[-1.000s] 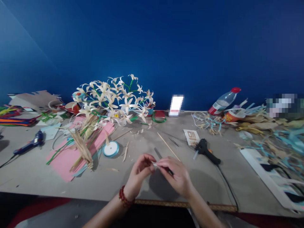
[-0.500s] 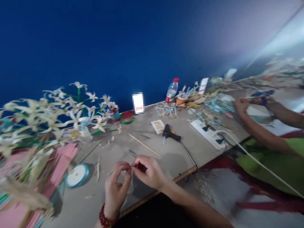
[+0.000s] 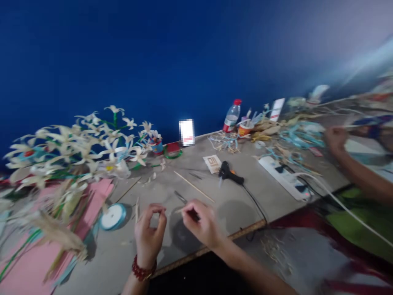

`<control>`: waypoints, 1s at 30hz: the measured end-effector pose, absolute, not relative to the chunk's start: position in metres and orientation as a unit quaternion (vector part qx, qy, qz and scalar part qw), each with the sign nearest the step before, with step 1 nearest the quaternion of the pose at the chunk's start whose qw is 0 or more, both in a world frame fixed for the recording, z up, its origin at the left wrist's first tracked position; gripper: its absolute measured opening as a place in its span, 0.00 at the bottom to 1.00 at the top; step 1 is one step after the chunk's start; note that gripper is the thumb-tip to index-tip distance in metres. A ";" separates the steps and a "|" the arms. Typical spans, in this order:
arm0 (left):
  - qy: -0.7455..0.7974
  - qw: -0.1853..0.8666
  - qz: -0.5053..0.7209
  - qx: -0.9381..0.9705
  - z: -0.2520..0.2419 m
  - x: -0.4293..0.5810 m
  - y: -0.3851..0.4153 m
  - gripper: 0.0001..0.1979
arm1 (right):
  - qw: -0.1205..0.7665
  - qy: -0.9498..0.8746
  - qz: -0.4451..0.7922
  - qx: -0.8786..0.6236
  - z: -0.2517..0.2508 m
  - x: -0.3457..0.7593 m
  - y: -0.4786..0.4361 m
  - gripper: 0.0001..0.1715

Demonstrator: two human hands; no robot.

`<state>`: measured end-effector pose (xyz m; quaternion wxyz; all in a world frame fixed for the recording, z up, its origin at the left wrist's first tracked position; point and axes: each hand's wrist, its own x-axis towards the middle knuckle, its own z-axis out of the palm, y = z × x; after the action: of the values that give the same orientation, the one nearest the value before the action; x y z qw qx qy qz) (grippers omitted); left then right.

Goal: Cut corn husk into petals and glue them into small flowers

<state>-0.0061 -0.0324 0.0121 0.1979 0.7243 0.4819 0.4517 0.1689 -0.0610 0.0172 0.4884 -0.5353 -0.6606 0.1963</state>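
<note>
Tabletop (image 3: 107, 264) presents a smooth, matt surface; pink sheets (image 3: 21, 272) read as matt paper, and the husk bundle (image 3: 59, 234) as dry, rough and fibrous. The slim grey tool (image 3: 180, 197) appears metal, the thin stick (image 3: 194, 186) plain wood. Bottle (image 3: 232, 115) is clear, glossy plastic; glue gun (image 3: 231, 175) and power strip (image 3: 272, 172) are smooth plastic.

Bracelet (image 3: 143, 268) of dark red beads is worn just below the left hand (image 3: 150, 233). Black clothing (image 3: 190, 274) is seen right of the bracelet, marked by one pale speck. Right forearm (image 3: 245, 266), beyond the clothing from the bracelet, is left bare.
</note>
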 end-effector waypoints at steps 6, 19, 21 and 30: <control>0.437 0.268 0.410 0.754 0.030 0.002 -0.039 0.07 | 0.476 -0.657 0.266 -0.521 0.018 0.167 -0.055 0.04; 0.469 0.178 0.477 0.722 0.024 -0.005 -0.038 0.07 | 0.518 -0.663 0.227 -0.490 0.020 0.160 -0.056 0.05; 0.467 0.215 0.467 0.720 0.027 -0.006 -0.038 0.08 | 0.522 -0.662 0.228 -0.487 0.020 0.160 -0.055 0.05; 0.447 0.263 0.460 0.720 0.025 0.006 -0.039 0.06 | 0.525 -0.674 0.203 -0.479 0.021 0.156 -0.056 0.05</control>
<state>0.0061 -0.0391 0.0253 0.2633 0.7203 0.4474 0.4601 0.1563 -0.0561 0.0211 0.5252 -0.4786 -0.6736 0.2035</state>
